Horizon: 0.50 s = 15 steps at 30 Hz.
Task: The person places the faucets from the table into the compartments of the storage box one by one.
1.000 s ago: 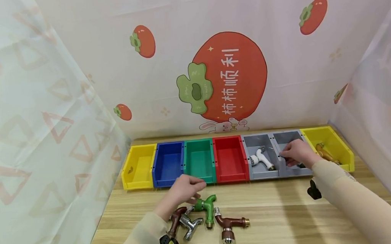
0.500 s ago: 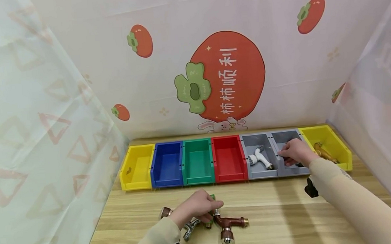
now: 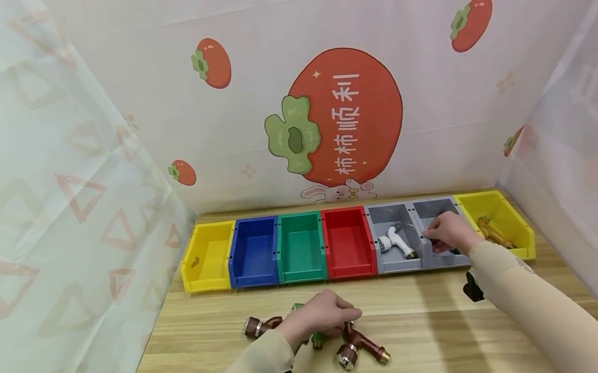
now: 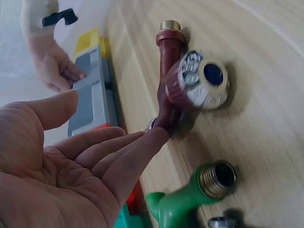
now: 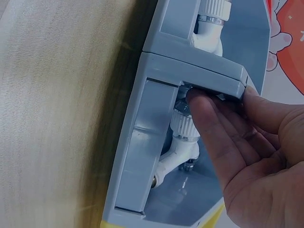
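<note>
At far left, slanting edge of the table, close against patterned cloth. Along the back, walls touching in one row: left yellow bin, blue bin, green bin, red bin. Before their fronts, a strip of wood as room short of the taps. Partly under the left sleeve, left brown tap, knob pointing left. Next, green tap, brass end toward the person. Partly covering it, left hand, grip apart, fingertips touching the next tap. Lying there on the table: right brown tap, long axis diagonal, threaded end toward front right, knob toward the person. From there to the right sleeve, a broad stretch of wood. Behind, left grey bin with white tap, knob leftward, outlet front right. Then right grey bin, left wall clamped in the grip of the right hand; inside, second white tap, pointing likewise. At far right, right yellow bin with bronze tap, slanting from back left to front right.
</note>
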Tool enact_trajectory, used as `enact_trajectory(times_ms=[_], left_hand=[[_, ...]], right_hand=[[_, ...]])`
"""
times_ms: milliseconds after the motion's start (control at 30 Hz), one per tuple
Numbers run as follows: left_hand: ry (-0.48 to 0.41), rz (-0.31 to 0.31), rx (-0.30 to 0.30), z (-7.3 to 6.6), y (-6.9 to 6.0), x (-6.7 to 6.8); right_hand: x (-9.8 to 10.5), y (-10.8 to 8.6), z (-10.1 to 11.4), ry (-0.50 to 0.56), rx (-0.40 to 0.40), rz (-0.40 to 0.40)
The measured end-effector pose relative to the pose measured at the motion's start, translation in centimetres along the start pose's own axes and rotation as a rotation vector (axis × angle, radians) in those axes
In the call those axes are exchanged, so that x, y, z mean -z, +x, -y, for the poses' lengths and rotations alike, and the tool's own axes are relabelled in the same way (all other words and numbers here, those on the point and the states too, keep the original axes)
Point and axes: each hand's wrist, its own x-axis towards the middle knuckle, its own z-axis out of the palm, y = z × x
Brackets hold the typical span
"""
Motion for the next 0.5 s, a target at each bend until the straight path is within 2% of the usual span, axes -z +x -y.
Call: enact_trajectory(times_ms=[133, 233, 500], left_hand=[[0.194, 0.001, -0.054, -0.7, 0.2, -0.9], [0.307, 0.011, -0.081, -0.9, 0.1, -1.7], [0.663, -0.021, -0.150, -0.3, -1.0, -4.7]], right_hand=[[-0.2, 0.1, 0.0, -0.001, -0.001, -0.004], [-0.2, 0.1, -0.1, -0.007, -0.001, -0.008], [-0.1, 0.2, 0.0, -0.013, -0.004, -0.006]])
